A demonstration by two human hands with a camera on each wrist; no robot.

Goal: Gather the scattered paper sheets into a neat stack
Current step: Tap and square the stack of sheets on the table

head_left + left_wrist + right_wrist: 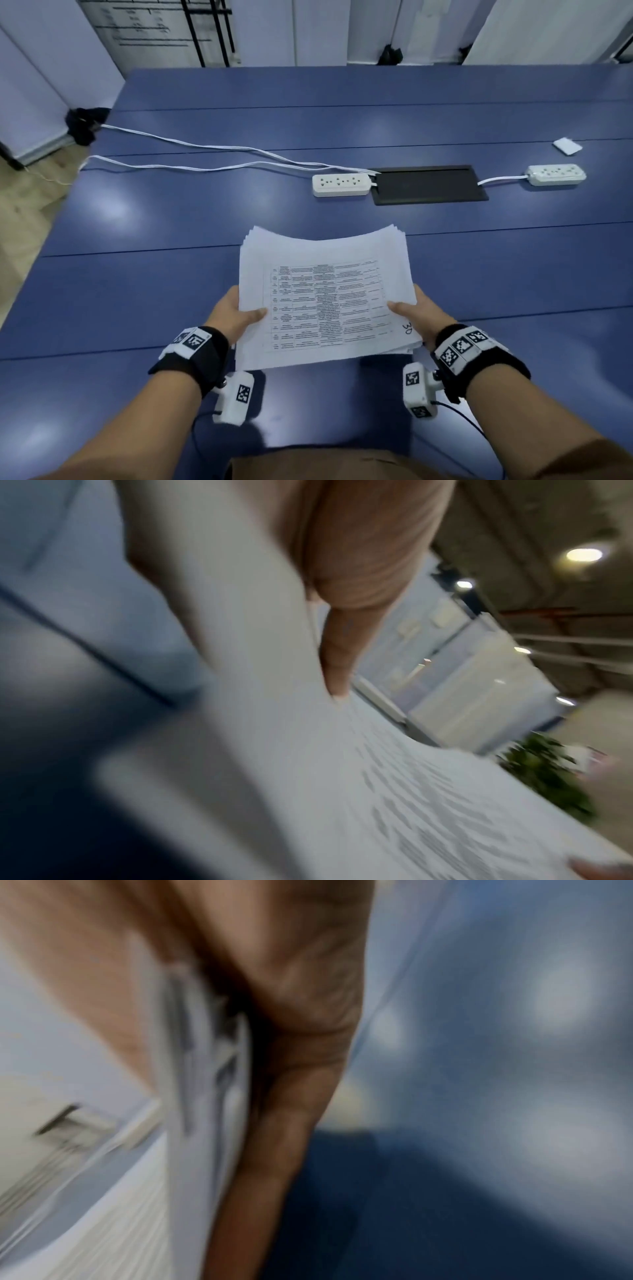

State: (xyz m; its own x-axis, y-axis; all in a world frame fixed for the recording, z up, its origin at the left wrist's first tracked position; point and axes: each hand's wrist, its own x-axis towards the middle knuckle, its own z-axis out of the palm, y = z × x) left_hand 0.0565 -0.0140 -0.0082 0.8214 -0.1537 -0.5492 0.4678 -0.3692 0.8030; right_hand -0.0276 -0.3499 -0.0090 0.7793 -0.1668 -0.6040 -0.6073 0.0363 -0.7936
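Note:
A thick stack of white paper sheets (325, 294), its top page printed with a table, is held above the blue table (137, 291) near the front edge. My left hand (236, 313) grips the stack's left edge, thumb on top and fingers beneath. My right hand (416, 308) grips the right edge the same way. The far ends of the sheets droop and fan slightly. In the left wrist view the stack (342, 791) runs off under my thumb (342, 647). The right wrist view is blurred and shows the sheets' edges (202, 1096) against my fingers (301, 1069).
Two white power strips (340, 185) (556, 174) lie on either side of a black cable hatch (430, 185) in mid-table, with white cords (205, 150) trailing to the left edge. A small white card (567, 146) lies at the far right.

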